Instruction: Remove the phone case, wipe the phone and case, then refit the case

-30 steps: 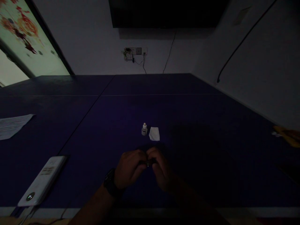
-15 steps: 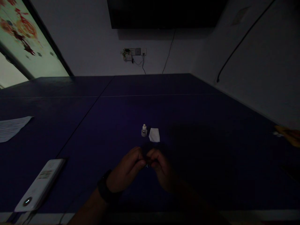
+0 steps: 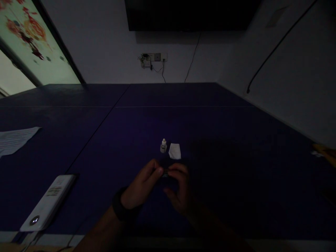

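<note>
My left hand (image 3: 143, 183), with a dark band on its wrist, is closed in a pinch. Between the hands is a small, partly shiny object (image 3: 165, 173), too dark and too covered to name; the left thumb and fingers grip its left side. My right hand (image 3: 180, 187) has its fingertips against the right side of this object, while its thumb hangs lower, away from the fingers. Just beyond the hands stands a small clear dropper bottle (image 3: 163, 147) with a white cap. Beside it on the right lies a white folded cloth or paper piece (image 3: 175, 151).
The dark blue table (image 3: 223, 147) reaches to the wall. At the left lie a white power bank-like device (image 3: 49, 201) with cables and a printed sheet (image 3: 17, 140). A yellow item (image 3: 327, 151) is at the right edge. A screen (image 3: 191, 15) hangs above wall sockets (image 3: 156, 57).
My right thumb has come away from the small object and dropped lower, the right fingers staying at it. Both hands sit slightly higher in view, and the whole view has shifted a little.
</note>
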Demonstrator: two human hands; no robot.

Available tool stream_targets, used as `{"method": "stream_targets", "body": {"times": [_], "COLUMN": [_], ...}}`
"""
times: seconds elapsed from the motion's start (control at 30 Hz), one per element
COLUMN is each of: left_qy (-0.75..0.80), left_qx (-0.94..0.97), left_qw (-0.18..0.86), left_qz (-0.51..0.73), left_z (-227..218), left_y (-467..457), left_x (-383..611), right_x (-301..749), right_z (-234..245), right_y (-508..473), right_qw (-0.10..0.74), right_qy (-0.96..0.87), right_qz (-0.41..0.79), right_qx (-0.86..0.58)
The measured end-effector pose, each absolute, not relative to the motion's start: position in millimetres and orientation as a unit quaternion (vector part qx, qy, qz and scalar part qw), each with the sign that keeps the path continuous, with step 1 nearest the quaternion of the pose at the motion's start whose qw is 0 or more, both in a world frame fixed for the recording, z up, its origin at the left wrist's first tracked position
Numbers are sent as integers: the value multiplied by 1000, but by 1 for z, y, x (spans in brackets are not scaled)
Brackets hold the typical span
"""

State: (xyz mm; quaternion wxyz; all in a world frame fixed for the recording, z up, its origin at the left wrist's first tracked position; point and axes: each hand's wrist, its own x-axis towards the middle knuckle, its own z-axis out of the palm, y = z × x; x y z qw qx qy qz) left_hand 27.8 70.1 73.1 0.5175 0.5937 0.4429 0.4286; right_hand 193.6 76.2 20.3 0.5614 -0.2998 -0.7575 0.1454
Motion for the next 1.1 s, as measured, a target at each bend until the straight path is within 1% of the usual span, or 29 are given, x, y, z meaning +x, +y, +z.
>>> {"method": "stream_targets", "body": {"times": [0.1, 0.17, 0.37, 0.6, 0.67, 0.73, 0.8, 0.87, 0.93, 1.0, 1.1], "left_qy": [469, 473, 457, 422, 420, 434, 450, 466, 477, 483, 498], "left_qx": [534, 490, 417, 498, 524, 540, 556, 580, 607, 626, 646], "left_qw": [531, 553, 600, 612, 603, 588, 567, 535, 503, 479, 449], "left_qz": [461, 481, 507, 446, 430, 418, 409, 400, 389, 381, 365], "left_z": [74, 73, 71, 77, 79, 83, 86, 88, 90, 91, 94], "left_y": [70, 69, 69, 71, 71, 72, 71, 69, 67, 64, 60], "left_x": [31, 33, 33, 27, 24, 22, 19, 16, 12, 10, 9], "right_x": [187, 180, 167, 170, 173, 179, 186, 192, 196, 197, 196], "right_z": [24, 24, 17, 17, 16, 16, 17, 20, 24, 26, 28], "right_y": [72, 70, 69, 66, 67, 70, 75, 80, 85, 87, 85], "right_qw": [533, 516, 487, 507, 517, 530, 526, 504, 483, 478, 481], "right_qy": [-773, -767, -768, -759, -763, -761, -758, -752, -747, -742, -735], "right_qz": [2, -49, -62, -49, -27, 25, 123, 232, 306, 340, 359], "right_qx": [-346, -378, -412, -405, -387, -373, -365, -355, -340, -325, -315]}}
